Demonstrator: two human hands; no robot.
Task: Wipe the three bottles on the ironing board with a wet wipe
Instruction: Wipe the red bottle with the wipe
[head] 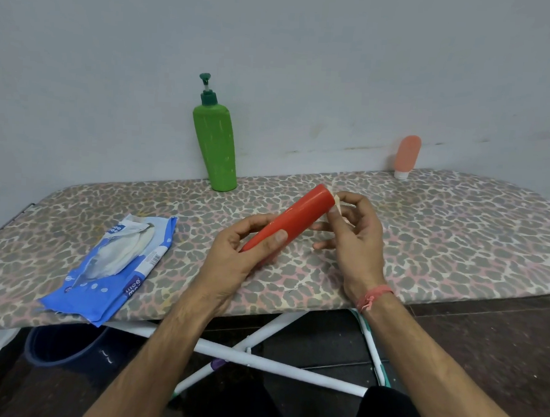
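**Head view: red bottle in hand, wipe at its far end**

Head view only. Left hand [233, 254] grips the lower end of the red bottle [294, 217], thumb laid across the front, fingers curled behind. Bottle is lifted off the ironing board [457, 237], tilted, far end up and away from the left grip.

Right hand [355, 235] sits at that far end, fingers curled, pinching a small pale wad, judged to be the wet wipe [337, 202], against the bottle's rim. Most of the wipe is hidden by the fingers.

Beyond the left grip, against the wall: green pump bottle [216, 144], upright. Well beyond and outboard of the right grip: pink tube bottle [406, 156], standing on its white cap. Both untouched at present. Outboard of the left hand: blue wipes packet [118, 264], flap open, lying flat on the board.

Handling, as judgement: red bottle looks like smooth, stiff plastic, light, and likely slick once damp. Hold near one end, wipe the other, then swap ends. Pump bottle is tall, so steady it by the body, not the pump. Pink tube looks soft and easily tipped.
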